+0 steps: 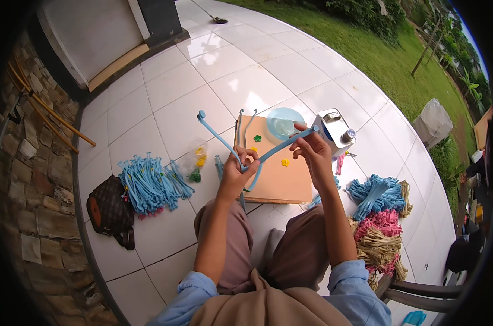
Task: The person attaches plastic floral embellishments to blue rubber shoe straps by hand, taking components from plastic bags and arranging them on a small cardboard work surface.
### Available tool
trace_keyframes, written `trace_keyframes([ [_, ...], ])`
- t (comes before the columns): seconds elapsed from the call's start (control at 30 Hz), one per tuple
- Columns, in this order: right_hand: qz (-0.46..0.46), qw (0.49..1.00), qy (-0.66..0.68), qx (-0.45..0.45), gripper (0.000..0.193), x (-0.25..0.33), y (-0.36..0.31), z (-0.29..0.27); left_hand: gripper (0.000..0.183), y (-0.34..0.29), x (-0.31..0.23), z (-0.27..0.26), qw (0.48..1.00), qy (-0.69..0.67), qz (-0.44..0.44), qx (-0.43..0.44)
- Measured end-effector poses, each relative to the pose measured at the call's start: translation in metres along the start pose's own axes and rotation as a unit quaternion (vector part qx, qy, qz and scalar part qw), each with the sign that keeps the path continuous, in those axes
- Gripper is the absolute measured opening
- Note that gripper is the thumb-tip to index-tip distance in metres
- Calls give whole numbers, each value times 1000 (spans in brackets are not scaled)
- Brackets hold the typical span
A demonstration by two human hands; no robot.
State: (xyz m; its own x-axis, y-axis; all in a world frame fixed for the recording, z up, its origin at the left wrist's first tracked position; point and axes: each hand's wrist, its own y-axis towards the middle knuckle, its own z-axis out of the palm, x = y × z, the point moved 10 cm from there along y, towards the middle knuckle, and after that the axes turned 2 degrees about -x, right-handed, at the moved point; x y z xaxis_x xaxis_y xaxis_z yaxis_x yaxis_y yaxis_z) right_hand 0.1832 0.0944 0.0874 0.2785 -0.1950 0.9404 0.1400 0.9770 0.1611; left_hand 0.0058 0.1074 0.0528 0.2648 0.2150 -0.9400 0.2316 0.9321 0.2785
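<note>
Head view: the left grip [239, 173] is closed around a light-blue strip [284, 145], and the right grip [313, 148] pinches that strip narrowly near its round-tipped end. The strip slants up from the left grip to the right one; another blue length [218, 135] rises up and left from the left grip, and I cannot tell whether both are one piece. A cardboard box [287, 185] lies below and between the two grips, with a yellow flower piece [285, 162] on it, below and left of the right grip. A green flower piece [258, 138] lies above and right of the left grip. Just beyond the right grip are a translucent blue bowl [282, 120] and, to its right, a metal can [339, 142]. Well left of the left grip, a blue bundle [144, 182] lies beside a dark brown bag [109, 209] on the tiled floor [168, 239]. Right of and below the right grip lie blue, pink and tan bundles [378, 227].
</note>
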Motion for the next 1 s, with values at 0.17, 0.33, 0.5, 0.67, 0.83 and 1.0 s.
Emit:
trace_keyframes([
  [0.17, -11, 998, -62, -17, 31, -6, 2, -5, 32, -1, 4, -2, 1000, 18, -1, 4],
  [0.33, 37, 936, -350, 4, 31, -46, 16, -30, 28, 2, 15, -22, 997, 32, -5, -70],
  [0.5, -9, 852, -516, 89, 30, -101, 12, -35, 25, 0, 35, -32, 994, 33, -21, -97],
  [0.67, -29, 804, -588, 80, 32, -115, 9, -32, 24, -3, 49, -34, 989, 49, -63, -125],
  [0.83, -56, 785, -611, 90, 30, -116, 12, -28, 26, -4, 56, -38, 981, 125, -80, -126],
  [1.0, -41, 843, -529, 83, 39, -94, 12, -7, 32, -4, 51, -38, 972, 190, -65, -120],
])
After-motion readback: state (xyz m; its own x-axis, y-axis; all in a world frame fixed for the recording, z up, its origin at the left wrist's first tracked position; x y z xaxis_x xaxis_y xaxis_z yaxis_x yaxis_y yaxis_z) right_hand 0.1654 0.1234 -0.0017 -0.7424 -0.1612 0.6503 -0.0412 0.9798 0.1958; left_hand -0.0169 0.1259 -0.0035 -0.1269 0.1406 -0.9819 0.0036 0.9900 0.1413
